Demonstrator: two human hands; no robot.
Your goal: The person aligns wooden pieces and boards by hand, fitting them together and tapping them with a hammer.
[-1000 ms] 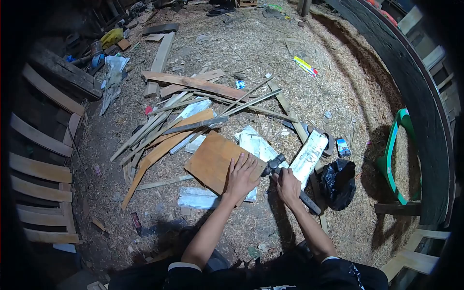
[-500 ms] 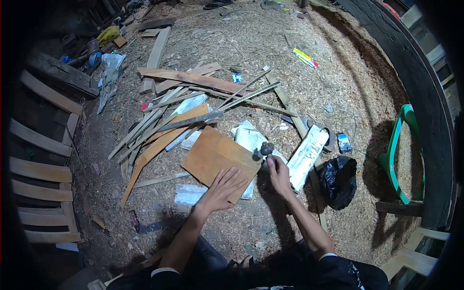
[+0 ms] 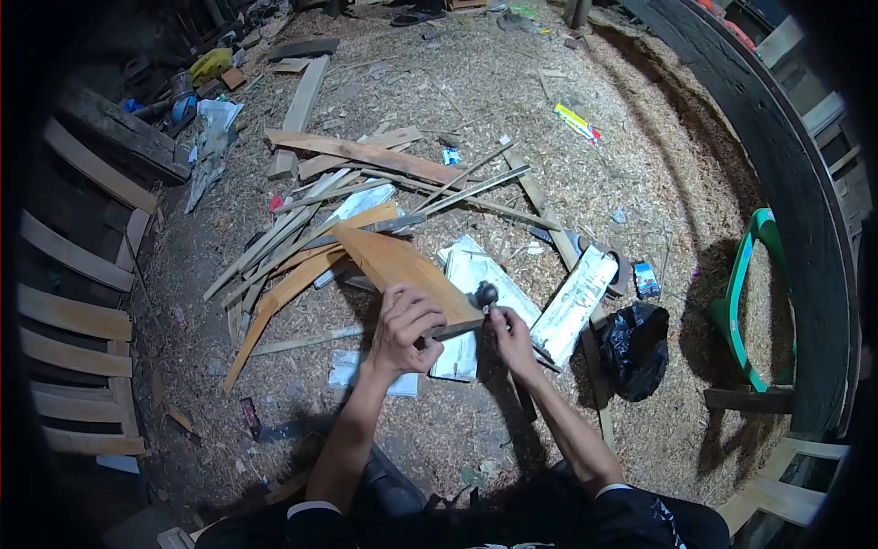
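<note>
A square brown board (image 3: 402, 268) is tilted up, its near edge raised off the floor. My left hand (image 3: 403, 331) is closed on that near edge, fingers curled over it. At the board's right corner, my right hand (image 3: 512, 340) is closed round the hammer (image 3: 486, 294), whose dark head shows just beyond the fingers; its handle runs back under the forearm. White-painted pieces (image 3: 480, 274) lie beneath and beside the board, with another white plank (image 3: 576, 302) to the right.
Loose wooden strips and planks (image 3: 366, 156) lie in a pile ahead and left. To the right are a black plastic bag (image 3: 636, 350), a small blue packet (image 3: 647, 280) and a green plastic frame (image 3: 734, 302). Curved slats (image 3: 78, 316) line the left side.
The board has gone from lying nearly flat to tilted. My left hand has moved from resting spread on it to gripping its edge. The hammer head has shifted slightly left and down.
</note>
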